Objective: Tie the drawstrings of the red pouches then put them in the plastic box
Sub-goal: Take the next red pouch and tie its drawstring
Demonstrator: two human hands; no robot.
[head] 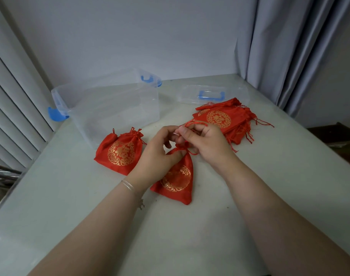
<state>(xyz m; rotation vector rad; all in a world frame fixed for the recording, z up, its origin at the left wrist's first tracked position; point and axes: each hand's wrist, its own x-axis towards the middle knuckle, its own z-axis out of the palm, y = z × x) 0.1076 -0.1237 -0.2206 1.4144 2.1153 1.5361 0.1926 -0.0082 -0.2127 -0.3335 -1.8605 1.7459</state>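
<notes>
two loose red pouches, one stack, one plastic box, one lid

Red gold-printed pouch cinched at centre; second cinched pouch at nine o'clock; flat stack at two o'clock; clear plastic box, apparently empty, at eleven.

Home rm: curtains, shutters.

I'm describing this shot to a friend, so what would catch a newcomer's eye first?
At the centre, the left hand and the right hand work the red drawstring of a red pouch lying on the table. Another cinched pouch lies to its left, a stack of flat pouches behind right, and the clear plastic box behind left.
</notes>
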